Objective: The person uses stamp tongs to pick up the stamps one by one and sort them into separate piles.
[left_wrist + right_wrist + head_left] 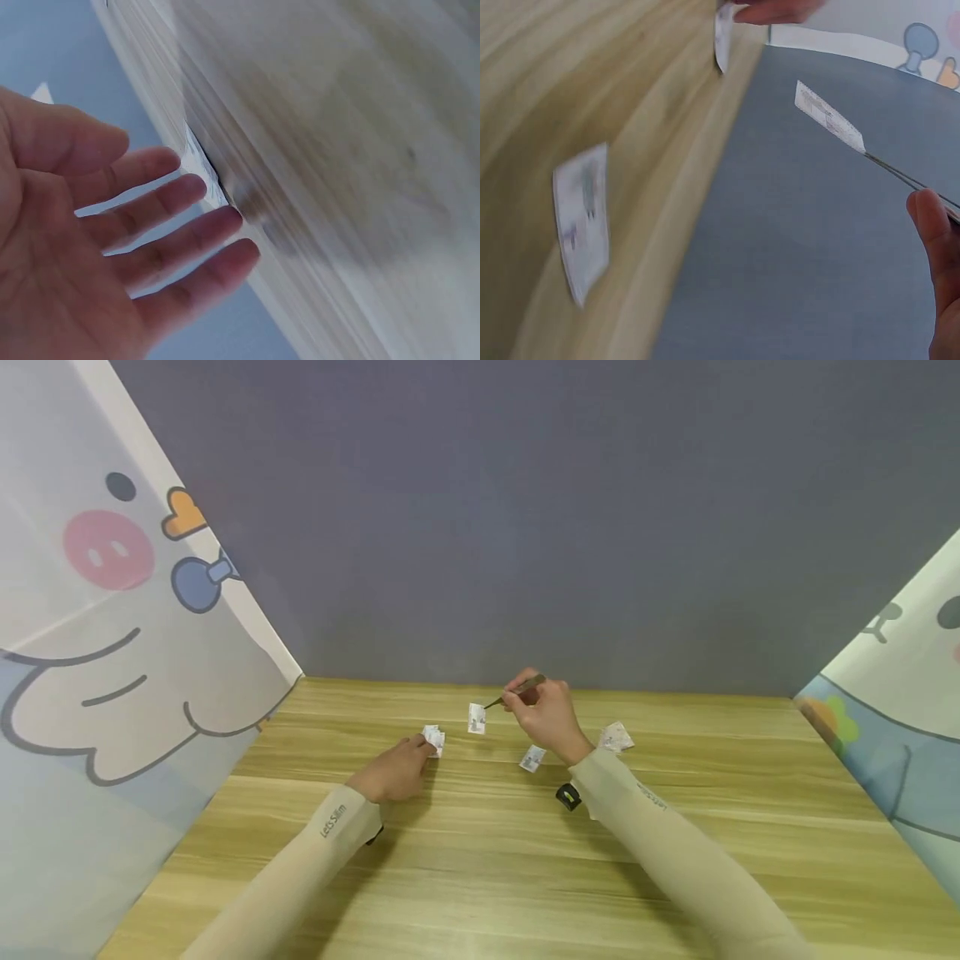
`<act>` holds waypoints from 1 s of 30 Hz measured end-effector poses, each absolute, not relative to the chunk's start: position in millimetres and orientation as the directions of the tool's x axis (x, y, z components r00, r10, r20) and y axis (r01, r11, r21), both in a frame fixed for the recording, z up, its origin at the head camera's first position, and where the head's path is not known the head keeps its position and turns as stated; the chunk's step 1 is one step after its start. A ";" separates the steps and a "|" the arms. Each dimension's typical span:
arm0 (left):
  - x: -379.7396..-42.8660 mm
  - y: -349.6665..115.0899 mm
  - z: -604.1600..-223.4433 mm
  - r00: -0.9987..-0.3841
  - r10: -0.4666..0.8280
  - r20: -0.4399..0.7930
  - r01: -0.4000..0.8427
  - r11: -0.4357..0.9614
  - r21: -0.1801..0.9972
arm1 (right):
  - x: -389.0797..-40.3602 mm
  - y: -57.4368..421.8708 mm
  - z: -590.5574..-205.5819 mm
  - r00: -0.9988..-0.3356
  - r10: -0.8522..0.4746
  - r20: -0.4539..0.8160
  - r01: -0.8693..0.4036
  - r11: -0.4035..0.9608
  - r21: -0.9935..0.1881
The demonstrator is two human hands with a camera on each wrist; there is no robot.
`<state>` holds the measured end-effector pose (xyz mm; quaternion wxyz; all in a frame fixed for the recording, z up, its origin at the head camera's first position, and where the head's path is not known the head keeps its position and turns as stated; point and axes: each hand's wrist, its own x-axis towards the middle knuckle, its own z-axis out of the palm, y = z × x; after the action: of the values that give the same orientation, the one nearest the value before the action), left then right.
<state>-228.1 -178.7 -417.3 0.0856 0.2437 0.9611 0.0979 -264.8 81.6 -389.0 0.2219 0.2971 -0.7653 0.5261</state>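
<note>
My right hand (552,714) pinches a pair of tweezers (517,690), whose tips grip the corner of a small pale postage stamp (477,718). In the right wrist view that stamp (829,117) is up off the table, its edge finely toothed. My left hand (397,768) reaches over the table with its fingers extended, fingertips at a small pile of stamps (432,739). From the left wrist, the pile (204,166) shows just beyond the spread fingers (184,225). Below the right wrist lies a single stamp (532,758).
More stamps (617,737) lie overlapping to the right of my right wrist. The wood-grain table (480,860) ends at a grey back panel (480,527). Printed cartoon panels stand at the left (150,652) and right (900,693).
</note>
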 end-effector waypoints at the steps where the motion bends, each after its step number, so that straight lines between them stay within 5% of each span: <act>1: -228.2 -179.3 -417.1 -0.866 0.491 -0.100 0.461 0.858 0.227 | -266.8 78.3 -391.5 -0.735 -0.218 0.642 -0.678 0.269 -0.684; 15: -229.0 -187.9 -418.2 -0.855 0.519 0.016 0.509 0.831 0.223 | -286.8 19.7 -415.2 -0.849 -0.302 0.434 -0.521 0.342 -0.782; 30: -230.0 -180.9 -422.3 -0.845 0.527 -0.092 0.503 0.841 0.197 | -300.5 0.0 -428.8 -0.894 -0.324 0.310 -0.435 0.457 -0.776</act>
<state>-230.0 -180.9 -422.3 0.0715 0.2693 0.9568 0.0829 -300.5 0.0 -428.8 0.0590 0.2229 -0.8514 0.4711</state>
